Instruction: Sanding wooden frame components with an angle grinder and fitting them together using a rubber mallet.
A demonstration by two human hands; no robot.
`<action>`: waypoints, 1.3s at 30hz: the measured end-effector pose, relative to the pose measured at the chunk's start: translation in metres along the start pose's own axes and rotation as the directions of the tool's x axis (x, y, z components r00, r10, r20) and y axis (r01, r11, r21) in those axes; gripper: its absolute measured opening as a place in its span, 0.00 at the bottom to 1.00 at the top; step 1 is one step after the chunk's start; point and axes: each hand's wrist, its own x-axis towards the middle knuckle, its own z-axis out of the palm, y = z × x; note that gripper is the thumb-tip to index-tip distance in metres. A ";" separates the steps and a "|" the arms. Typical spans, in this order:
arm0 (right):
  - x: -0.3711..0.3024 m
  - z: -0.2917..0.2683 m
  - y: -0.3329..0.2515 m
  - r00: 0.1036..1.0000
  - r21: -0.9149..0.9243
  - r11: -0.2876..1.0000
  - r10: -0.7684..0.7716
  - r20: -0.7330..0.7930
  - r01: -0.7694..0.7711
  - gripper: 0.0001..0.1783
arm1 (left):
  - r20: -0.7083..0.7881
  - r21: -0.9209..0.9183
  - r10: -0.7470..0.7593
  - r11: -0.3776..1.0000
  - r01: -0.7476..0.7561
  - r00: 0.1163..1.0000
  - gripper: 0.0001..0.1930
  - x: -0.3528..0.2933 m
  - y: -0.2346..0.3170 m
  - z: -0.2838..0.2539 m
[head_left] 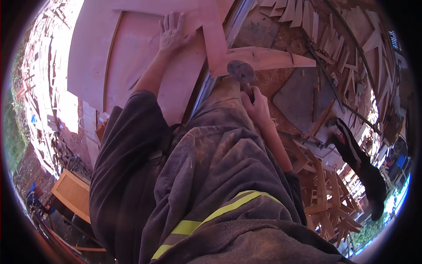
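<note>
Fingers spread, my left hand (172, 35) lies flat on a pale wooden panel (145, 48) at the upper left. My right hand (257, 108) is wrapped round the handle of a hammer (241, 70), right of the panel. The hammer's round, dark head is raised toward me and hides part of what lies beneath it. Just beyond the head, an upright wooden strip (213, 35) runs along the panel's right side. From its lower end a tapered wooden piece (272, 59) sticks out to the right. A shiny metal rail (204, 90) passes under the panel's right edge.
Wood offcuts (299, 13) lie heaped at the upper right, and a pile of cut wooden parts (327, 198) stands at the lower right. Another person (362, 169) in dark clothing is at the right. An orange-brown wooden box (72, 193) sits at the lower left.
</note>
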 end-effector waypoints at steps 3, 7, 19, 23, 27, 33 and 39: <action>-0.012 -0.004 -0.003 0.996 -0.033 0.996 -0.077 0.038 0.078 0.19 | 0.042 -0.081 0.059 0.995 -0.055 0.997 0.50 -0.018 -0.024 0.003; -0.011 0.005 0.004 0.987 -0.072 0.988 -0.128 0.094 0.135 0.20 | 0.022 0.004 0.036 0.999 -0.036 0.999 0.48 -0.025 -0.028 0.010; -0.017 -0.014 -0.047 0.870 -0.083 0.866 -0.491 0.041 0.493 0.19 | 0.097 -0.015 -0.072 0.997 0.074 0.993 0.40 -0.019 0.000 -0.035; -0.005 0.003 -0.029 0.772 -0.118 0.776 -0.629 -0.088 0.619 0.22 | 0.150 0.008 -0.095 0.995 0.095 0.984 0.40 -0.017 -0.003 -0.033; 0.030 0.024 -0.027 0.947 -0.581 0.804 0.272 0.169 -0.128 0.20 | 0.154 -0.069 -0.096 0.992 0.108 0.983 0.39 -0.016 -0.006 -0.027; -0.012 -0.032 -0.059 0.924 0.186 0.906 -0.364 -0.113 0.380 0.21 | 0.136 -0.050 -0.056 0.997 0.063 0.989 0.38 -0.019 -0.004 -0.030; 0.009 0.038 0.010 0.980 -0.485 0.869 -0.001 0.198 0.099 0.23 | 0.140 -0.074 -0.081 0.993 0.092 0.987 0.38 -0.019 -0.008 -0.035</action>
